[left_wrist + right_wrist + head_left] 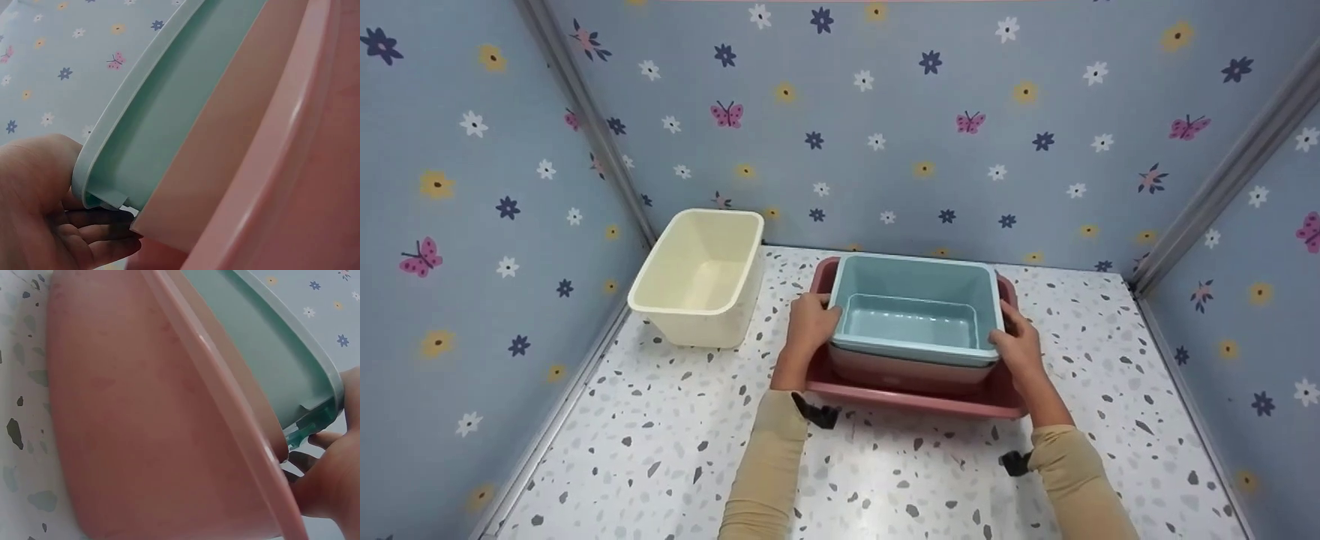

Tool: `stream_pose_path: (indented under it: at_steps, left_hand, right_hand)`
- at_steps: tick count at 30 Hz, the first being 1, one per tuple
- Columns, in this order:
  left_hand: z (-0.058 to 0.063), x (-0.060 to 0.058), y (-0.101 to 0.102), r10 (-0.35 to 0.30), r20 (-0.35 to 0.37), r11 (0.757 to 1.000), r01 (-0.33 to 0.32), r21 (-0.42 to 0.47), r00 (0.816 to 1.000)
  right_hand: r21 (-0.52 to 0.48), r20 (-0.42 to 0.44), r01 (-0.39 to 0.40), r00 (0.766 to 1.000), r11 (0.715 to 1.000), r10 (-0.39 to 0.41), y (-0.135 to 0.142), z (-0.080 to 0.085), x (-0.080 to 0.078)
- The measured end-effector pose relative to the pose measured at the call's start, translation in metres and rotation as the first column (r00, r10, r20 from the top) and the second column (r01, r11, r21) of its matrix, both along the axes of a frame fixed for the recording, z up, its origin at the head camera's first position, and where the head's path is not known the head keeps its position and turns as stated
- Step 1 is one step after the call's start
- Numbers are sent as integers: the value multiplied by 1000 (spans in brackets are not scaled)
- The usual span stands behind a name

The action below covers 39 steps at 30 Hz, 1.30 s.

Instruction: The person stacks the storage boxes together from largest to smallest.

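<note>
A light blue-green plastic bin (915,346) sits in a brownish-pink bin (907,372), and both stand within a larger dusty-red tub (919,403). My left hand (812,322) grips the blue-green bin's left end, thumb over the rim and fingers curled beneath it. At the opposite end, my right hand (1020,346) holds the rim the same way. Both wrist views show a band of the blue-green bin's outer wall (163,112) above the brownish-pink edge (225,124). Its lower part is hidden inside the bin below.
A cream bin (712,328) stands at the back left, close to the flowered side panel (510,300). Flowered panels enclose the speckled white tabletop (660,450) at the back and both sides. Black straps (821,414) show near the cuffs.
</note>
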<state>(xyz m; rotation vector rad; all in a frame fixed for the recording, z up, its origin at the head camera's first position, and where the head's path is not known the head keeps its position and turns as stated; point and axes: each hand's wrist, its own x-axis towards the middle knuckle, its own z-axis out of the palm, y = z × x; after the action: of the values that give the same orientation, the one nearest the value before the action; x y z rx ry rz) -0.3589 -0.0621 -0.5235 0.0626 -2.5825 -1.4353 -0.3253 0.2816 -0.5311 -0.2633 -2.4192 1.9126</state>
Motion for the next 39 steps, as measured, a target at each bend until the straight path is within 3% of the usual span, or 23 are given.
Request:
stream_pose_path:
  at_steps: [8, 19, 25, 31, 35, 39]
  left_hand:
    - [-4, 0, -3, -14, 20, 999, 13, 45, 1000]
    - [-11, 5, 0, 8, 20, 1000, -8, 1, 1000]
    - [-16, 5, 1, 18, -18, 1000, -18, -12, 1000]
    - [-19, 15, 3, -5, -24, 1000, 6, 29, 1000]
    - [-24, 20, 3, -18, -60, 1000, 19, 20, 998]
    - [-29, 24, 2, -36, -122, 999, 33, -19, 992]
  right_hand:
    - [53, 1, -19, 1000, 998, 19, -1, -1, 0]
    - [87, 4, -23, 1000, 996, 23, 1, -4, 2]
    - [107, 28, -29, 999, 994, 27, 0, -8, 1]
    - [130, 40, -39, 999, 991, 34, -1, -8, 6]
    - [147, 14, -62, 998, 987, 60, -1, -6, 13]
    - [250, -42, -98, 993, 963, 112, 1, -6, 21]
